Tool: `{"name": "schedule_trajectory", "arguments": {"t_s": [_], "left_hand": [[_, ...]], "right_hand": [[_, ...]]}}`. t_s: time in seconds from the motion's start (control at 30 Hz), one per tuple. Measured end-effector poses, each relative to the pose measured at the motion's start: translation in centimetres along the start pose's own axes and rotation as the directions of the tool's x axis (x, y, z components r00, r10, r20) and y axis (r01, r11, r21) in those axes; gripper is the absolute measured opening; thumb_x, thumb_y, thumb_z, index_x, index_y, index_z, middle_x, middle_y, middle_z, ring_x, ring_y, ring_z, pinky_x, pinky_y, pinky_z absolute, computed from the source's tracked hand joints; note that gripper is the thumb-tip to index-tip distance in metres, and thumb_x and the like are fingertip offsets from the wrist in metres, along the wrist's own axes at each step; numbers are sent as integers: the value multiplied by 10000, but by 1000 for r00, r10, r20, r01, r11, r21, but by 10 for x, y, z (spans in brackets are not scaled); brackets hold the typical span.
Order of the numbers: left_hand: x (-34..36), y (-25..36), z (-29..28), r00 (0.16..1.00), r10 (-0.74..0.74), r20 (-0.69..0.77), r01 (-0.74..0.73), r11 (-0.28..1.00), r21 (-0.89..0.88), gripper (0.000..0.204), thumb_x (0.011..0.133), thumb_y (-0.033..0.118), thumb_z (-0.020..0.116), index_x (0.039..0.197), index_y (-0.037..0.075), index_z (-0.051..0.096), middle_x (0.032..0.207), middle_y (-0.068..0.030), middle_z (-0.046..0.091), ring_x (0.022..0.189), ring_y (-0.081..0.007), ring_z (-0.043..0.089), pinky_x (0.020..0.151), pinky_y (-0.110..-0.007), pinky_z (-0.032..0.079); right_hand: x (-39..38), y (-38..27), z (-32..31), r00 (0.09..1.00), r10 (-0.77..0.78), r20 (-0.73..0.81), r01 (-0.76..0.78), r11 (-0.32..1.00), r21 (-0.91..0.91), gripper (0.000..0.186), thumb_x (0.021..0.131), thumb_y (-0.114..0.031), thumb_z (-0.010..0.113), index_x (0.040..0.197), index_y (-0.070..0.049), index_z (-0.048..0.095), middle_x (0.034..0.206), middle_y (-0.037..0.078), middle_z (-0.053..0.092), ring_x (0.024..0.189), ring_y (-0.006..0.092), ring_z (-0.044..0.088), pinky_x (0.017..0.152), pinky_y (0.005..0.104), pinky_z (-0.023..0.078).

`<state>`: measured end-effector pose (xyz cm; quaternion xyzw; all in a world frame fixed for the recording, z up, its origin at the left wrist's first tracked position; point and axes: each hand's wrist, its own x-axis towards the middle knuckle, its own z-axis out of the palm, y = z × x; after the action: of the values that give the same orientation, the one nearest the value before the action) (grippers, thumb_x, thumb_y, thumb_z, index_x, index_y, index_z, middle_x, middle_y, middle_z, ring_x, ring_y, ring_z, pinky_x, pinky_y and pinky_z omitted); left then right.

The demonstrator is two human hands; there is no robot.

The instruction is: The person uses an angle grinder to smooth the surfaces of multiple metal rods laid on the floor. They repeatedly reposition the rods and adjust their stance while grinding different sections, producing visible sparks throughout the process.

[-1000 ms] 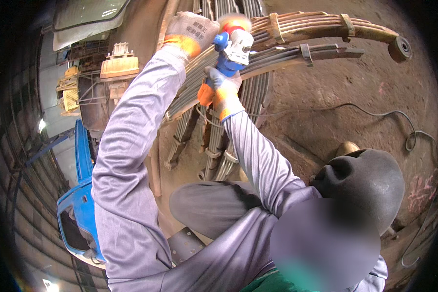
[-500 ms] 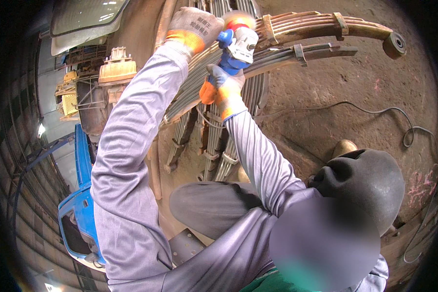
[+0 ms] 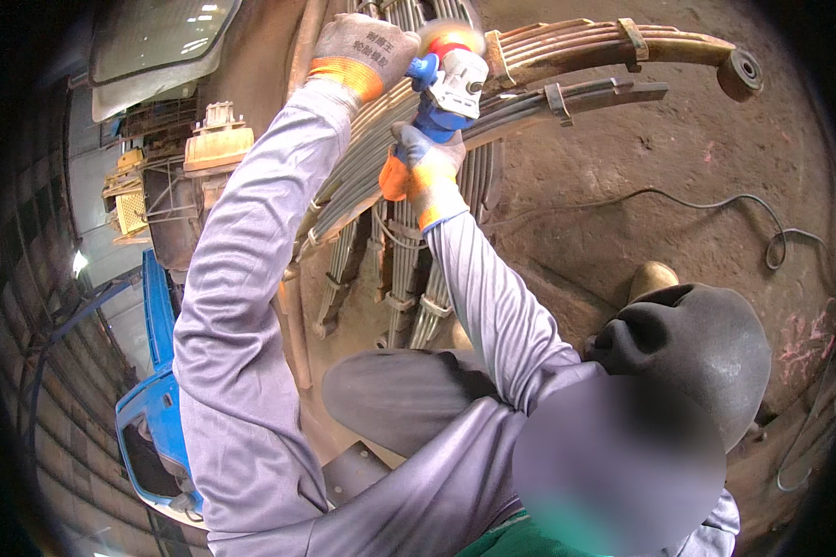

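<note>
A blue and silver angle grinder (image 3: 455,85) is held in both my hands. My left hand (image 3: 367,54), in a grey glove with an orange cuff, is closed around its blue side handle (image 3: 423,70). Lower down, my gloved right hand (image 3: 434,160) wraps round the blue body. The grinder's round, red-and-tan working head (image 3: 450,39) is blurred as if spinning. It is close beside a rusty leaf spring (image 3: 585,48) with a rolled eye at its right end; whether they touch I cannot tell. A second leaf spring (image 3: 529,110) lies just nearer.
Several more leaf springs (image 3: 409,297) lie stacked below my hands, near my bent knee (image 3: 399,395). A thin cable (image 3: 687,195) winds over the brown dirt floor (image 3: 613,176) at right. Far left are a blue vehicle door (image 3: 158,436) and a pale metal hub (image 3: 218,144).
The scene has shifted slightly left and up in the picture. Both hands keep their hold on the angle grinder, which has stayed beside the same leaf spring.
</note>
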<state>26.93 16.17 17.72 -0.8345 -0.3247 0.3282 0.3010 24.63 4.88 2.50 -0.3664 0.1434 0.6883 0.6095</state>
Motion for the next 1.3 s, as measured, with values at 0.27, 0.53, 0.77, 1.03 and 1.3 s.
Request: {"name": "schedule_trajectory", "arguments": {"t_s": [0.27, 0.53, 0.77, 1.03, 1.3], "left_hand": [[5, -2, -3, 998, -5, 60, 5, 1000, -13, 208, 934, 208, 601, 994, 160, 794, 928, -125, 785, 878, -313, 778, 715, -447, 622], [-1, -3, -6, 965, -29, 259, 73, 984, -160, 170, 920, 177, 621, 1050, 183, 731, 1013, -123, 769, 967, -323, 754, 816, -465, 601], [6, -9, -18, 890, -68, 451, 214, 936, -281, 215, 835, 230, 687, 1039, 216, 751, 1054, -128, 763, 1004, -340, 730, 920, -470, 562], [6, -8, 5, 818, -113, 564, 376, 848, -375, 333, 844, 258, 703, 1171, 249, 766, 1157, -125, 757, 1099, -329, 714, 987, -457, 545], [-11, 6, 24, 778, -143, 612, 502, 727, -468, 322, 814, 239, 650, 1112, 221, 771, 1115, -173, 750, 1071, -380, 705, 969, -477, 536]], "right_hand": [[6, -1, 5, 991, -93, -92, 87, 994, -67, 522, 629, 25, 849, 1090, -42, 613, 867, 70, 692, 697, 212, 679, 635, 371, 560], [1, -19, -15, 989, -146, -31, 132, 953, -273, 478, 636, -45, 797, 1084, -52, 632, 904, 85, 709, 745, 214, 690, 706, 360, 562], [-31, -91, -22, 984, -176, -17, 82, 539, -838, 494, 674, -284, 792, 1102, -72, 665, 1003, 169, 749, 910, 317, 740, 862, 406, 564], [-33, -151, -17, 992, -51, 118, 127, 221, -967, 609, 696, -324, 791, 1186, -26, 586, 1096, 240, 738, 1042, 390, 729, 943, 459, 563], [-40, -175, -15, 987, 8, 163, 163, 39, -986, 599, 706, -303, 795, 1194, -28, 580, 1082, 231, 743, 1024, 379, 738, 935, 458, 568]]}}
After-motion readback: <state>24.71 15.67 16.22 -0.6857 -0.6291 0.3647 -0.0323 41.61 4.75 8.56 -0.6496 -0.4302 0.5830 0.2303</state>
